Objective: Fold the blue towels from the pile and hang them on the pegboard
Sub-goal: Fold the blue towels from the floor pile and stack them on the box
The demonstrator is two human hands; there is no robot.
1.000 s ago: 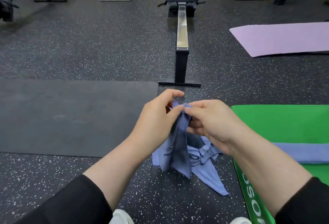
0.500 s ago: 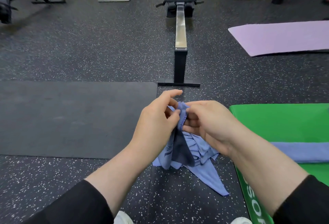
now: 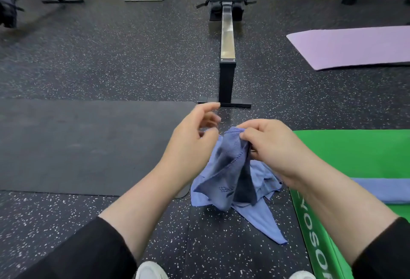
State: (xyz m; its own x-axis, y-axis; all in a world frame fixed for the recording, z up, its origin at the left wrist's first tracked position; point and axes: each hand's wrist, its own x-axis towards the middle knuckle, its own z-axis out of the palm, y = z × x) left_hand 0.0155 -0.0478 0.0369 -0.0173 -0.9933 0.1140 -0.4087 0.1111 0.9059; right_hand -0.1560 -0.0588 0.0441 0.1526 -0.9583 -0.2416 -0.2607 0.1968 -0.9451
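Our right hand (image 3: pixel 273 145) pinches the blue towel (image 3: pixel 230 168) at its top edge; it hangs straight down. Our left hand (image 3: pixel 195 141), fingers loosely spread, sits just left, holding nothing.

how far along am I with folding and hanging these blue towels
Early. Possibly done: one folded blue towel lies on the green mat, not hung. In hand: your right hand pinches the top edge of an unfolded towel; your left hand is at its other side, grip unclear. Left: folding it, the crumpled pile beneath, and hanging everything. No pegboard is in view.
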